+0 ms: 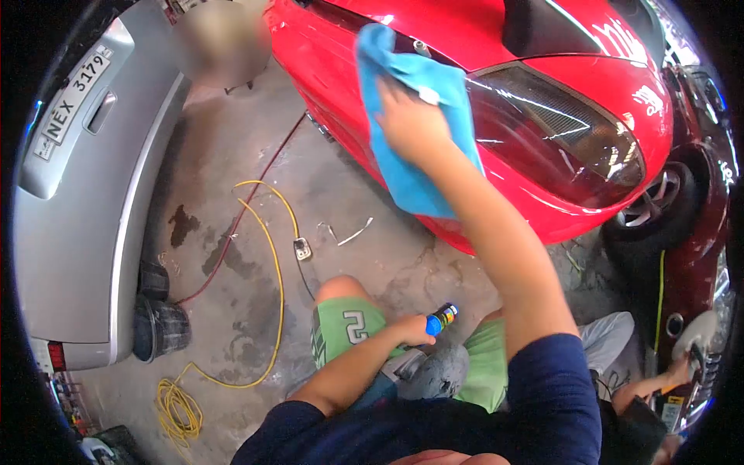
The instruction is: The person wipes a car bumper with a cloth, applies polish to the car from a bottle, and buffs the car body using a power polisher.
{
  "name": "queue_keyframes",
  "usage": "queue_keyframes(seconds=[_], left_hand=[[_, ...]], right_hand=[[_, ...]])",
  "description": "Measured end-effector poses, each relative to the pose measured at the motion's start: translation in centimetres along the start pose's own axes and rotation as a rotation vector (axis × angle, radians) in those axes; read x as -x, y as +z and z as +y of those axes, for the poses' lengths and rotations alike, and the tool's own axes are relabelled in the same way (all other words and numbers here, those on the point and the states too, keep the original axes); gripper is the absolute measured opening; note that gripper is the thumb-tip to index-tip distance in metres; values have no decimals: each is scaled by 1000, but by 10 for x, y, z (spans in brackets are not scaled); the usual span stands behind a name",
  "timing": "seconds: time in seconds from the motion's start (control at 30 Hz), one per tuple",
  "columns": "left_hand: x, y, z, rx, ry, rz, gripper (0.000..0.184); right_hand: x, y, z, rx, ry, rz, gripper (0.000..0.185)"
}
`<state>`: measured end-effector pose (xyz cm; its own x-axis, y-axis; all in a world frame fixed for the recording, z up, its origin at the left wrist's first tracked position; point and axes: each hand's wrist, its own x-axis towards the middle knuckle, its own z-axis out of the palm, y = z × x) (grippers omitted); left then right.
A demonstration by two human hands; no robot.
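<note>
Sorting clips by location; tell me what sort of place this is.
Likely a car workshop or detailing bay: a blue cloth held over a glossy red car, with a silver vehicle parked nearby.

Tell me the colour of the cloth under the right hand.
Light blue; the cloth shows clearly in the head view.

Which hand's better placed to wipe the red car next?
Probably right: the right hand is on the blue cloth, at the red car; the left hand holds a bottle by the green shorts.
</note>
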<state>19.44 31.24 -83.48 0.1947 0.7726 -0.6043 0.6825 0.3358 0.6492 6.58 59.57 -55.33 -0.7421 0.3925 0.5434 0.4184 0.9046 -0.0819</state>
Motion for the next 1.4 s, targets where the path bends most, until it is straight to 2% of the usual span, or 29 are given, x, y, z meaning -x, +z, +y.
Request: queue_keyframes(seconds=[0.07, 0.13, 0.17, 0.2, 0.27, 0.37, 0.4, 0.43, 0.47, 0.5, 0.53, 0.57, 0.63, 0.67, 0.73, 0.8, 0.87, 0.93, 1.0, 1.03, 1.1, 1.13, 1.2, 1.27, 1.33, 1.4], left_hand=[[-3, 1, 4, -25, 48, -11, 62], [-18, 5, -6, -42, 157, -61, 57], [-20, 11, -9, -43, 211, -83, 54], [-20, 5, -7, -25, 219, -79, 51], [1, -6, 2, 2, 224, -94, 46], [29, -36, 15, -102, 116, -6, 38], [34, -41, 17, -106, 103, 2, 36], [39, -43, 19, -109, 87, 7, 35], [39, -42, 19, -113, 70, 5, 34], [23, -28, 13, -139, 65, 36, 43], [23, -24, 14, -100, 56, 33, 42], [25, -25, 15, -65, 47, 30, 42], [26, -25, 16, -61, 48, 18, 41], [26, -26, 17, -89, 58, 9, 41], [28, -28, 13, -145, 97, -25, 41], [23, -23, 12, -199, 160, -55, 41], [28, -26, 12, -198, 197, -93, 41], [30, -27, 9, -209, 237, -77, 42], [23, -25, 8, -217, 272, -16, 42], [25, -27, 11, -202, 258, -34, 42], [31, -36, 19, -171, 223, -77, 43], [30, -35, 21, -167, 226, -61, 43], [30, -31, 22, -164, 225, -38, 43], [31, -27, 19, -183, 214, -59, 42], [34, -24, 18, -207, 218, -72, 42], [34, -21, 16, -236, 224, -70, 41]], right_hand=[[90, -57, 1, 94, 56, -95, 74], [173, -112, 2, 198, 250, -372, 76], [224, -124, 13, 275, 261, -356, 80], [262, -137, 26, 517, 41, -225, 86], [302, -144, 42, 594, 66, -229, 87], [228, -125, 33, 245, 96, -300, 79], [185, -114, 17, 236, 49, -313, 75], [136, -104, 3, 365, -124, -296, 77], [87, -80, 4, 348, -168, -323, 83], [31, -57, -2, 404, -132, -453, 88], [-31, -38, -12, 425, -79, -581, 94], [-82, -23, -19, 375, -74, -557, 93], [-146, 44, 8, 337, -188, -175, 87], [-162, 55, -1, 333, -164, -198, 85], [-139, 55, -34, 477, -292, -200, 83], [-63, 32, -47, 538, -570, -275, 78], [25, -16, -49, 576, -692, -576, 70], [86, -50, -18, 426, -693, -715, 66], [42, -79, -22, 243, -494, -510, 69], [11, -66, -1, 431, -401, -642, 80], [-70, -43, -32, 310, -198, -535, 83], [-108, -12, -18, 337, -355, -355, 83], [-151, 25, -39, 548, -281, -288, 80], [-137, 49, -38, 581, -289, -186, 79], [-71, 7, -44, 547, -417, -236, 78], [20, -50, -47, 533, -364, -322, 79]])
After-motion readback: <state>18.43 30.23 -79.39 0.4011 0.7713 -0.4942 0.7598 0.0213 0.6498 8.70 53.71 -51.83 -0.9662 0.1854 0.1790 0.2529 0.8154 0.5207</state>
